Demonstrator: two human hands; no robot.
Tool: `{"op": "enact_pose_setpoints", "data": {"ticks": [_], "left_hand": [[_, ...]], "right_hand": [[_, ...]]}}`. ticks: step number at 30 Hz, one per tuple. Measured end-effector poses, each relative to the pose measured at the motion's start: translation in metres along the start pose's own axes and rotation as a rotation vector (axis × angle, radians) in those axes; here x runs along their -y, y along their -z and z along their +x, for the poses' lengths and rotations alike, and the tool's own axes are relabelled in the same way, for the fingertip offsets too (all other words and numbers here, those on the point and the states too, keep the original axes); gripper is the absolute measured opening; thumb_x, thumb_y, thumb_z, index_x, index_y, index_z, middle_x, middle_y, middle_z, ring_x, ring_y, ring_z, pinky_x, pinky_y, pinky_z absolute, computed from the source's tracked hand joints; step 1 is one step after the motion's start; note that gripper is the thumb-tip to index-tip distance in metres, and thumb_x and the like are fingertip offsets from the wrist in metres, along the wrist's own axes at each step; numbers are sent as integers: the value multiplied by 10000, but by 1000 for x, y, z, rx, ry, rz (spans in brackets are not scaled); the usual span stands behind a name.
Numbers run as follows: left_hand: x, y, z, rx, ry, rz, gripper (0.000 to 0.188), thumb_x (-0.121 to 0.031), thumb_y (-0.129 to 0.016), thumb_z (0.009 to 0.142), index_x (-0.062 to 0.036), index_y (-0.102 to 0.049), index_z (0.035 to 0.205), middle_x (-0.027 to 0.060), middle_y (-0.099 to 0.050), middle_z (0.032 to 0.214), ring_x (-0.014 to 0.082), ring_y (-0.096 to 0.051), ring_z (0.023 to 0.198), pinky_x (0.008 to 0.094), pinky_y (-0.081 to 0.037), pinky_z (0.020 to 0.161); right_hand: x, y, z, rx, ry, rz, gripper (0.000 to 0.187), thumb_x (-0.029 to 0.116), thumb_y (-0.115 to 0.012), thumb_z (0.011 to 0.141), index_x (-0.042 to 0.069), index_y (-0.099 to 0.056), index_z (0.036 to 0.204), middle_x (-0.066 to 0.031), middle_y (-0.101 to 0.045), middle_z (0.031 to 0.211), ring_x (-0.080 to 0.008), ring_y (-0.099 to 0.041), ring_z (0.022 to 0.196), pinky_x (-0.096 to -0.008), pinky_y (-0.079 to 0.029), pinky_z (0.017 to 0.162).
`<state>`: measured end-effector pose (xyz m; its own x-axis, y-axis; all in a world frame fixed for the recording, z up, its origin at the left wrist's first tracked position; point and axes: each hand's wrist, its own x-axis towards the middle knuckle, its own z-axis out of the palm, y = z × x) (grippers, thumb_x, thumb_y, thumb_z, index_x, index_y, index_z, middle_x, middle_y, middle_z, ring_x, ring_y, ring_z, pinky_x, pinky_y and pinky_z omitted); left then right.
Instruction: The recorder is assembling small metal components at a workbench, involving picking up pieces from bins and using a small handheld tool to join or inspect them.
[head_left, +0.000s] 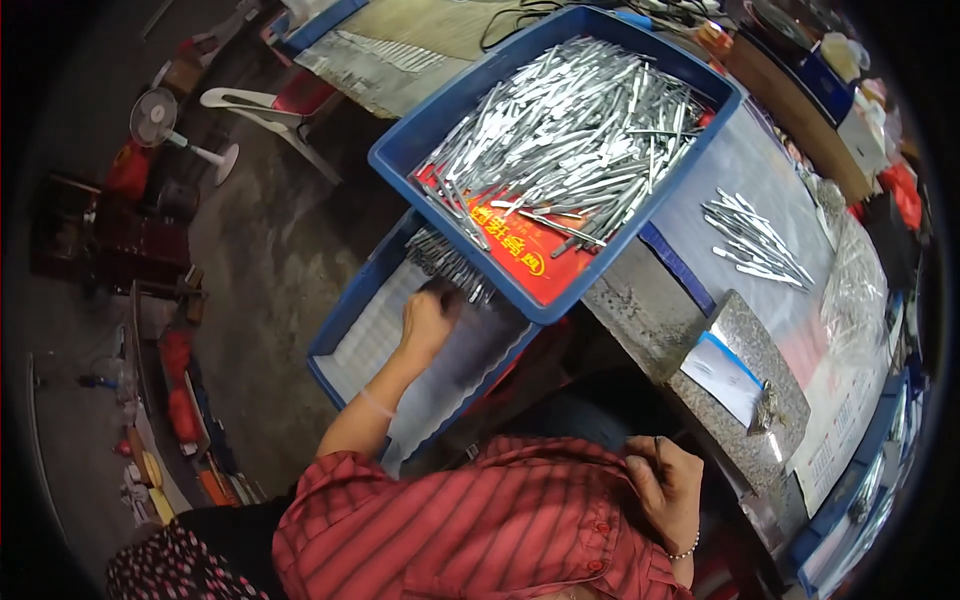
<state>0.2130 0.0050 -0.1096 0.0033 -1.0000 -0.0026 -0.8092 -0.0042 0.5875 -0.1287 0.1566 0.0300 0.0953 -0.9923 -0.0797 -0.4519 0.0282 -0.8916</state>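
Note:
My left hand [428, 322] reaches down into the lower blue bin [345, 310], beside a row of thin metal rods [447, 268] at its far end. Its fingers are dark and blurred, so a hold on any rod cannot be made out. Close to my chest on the right, my right hand [668, 488] is closed with curled fingers. A small dark tip shows at its fingers, too small to name. Above the lower bin, an upper blue bin [400, 150] carries a big heap of silvery metal rods [570, 125] over a red printed sheet [530, 255].
On the worktable to the right lies a small pile of rods [755, 238]. Nearer stands a speckled stone slab [745, 400] with a white pad [722, 378] and small metal bits [765, 410]. A white fan [155, 118] and a chair [250, 100] stand at the left.

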Motion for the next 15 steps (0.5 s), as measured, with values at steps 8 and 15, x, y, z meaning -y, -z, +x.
{"op": "enact_pose_setpoints", "data": {"ticks": [8, 15], "left_hand": [[25, -29, 35, -382, -230, 217, 143, -189, -614, 820, -50, -646, 829, 174, -658, 800, 374, -634, 736, 458, -512, 654], [75, -37, -8, -105, 214, -244, 222, -225, -616, 886, -6, -618, 857, 149, -649, 660, 281, -647, 563, 354, -499, 532]], "right_hand": [[5, -7, -4, 46, -106, -82, 151, 56, -680, 812, -16, -643, 940, -151, -633, 778, -280, -624, 622, -296, -475, 569], [2, -15, 11, 155, -64, -125, 168, 98, -681, 818, 14, -644, 958, -138, -633, 786, -298, -627, 640, -338, -484, 562]]}}
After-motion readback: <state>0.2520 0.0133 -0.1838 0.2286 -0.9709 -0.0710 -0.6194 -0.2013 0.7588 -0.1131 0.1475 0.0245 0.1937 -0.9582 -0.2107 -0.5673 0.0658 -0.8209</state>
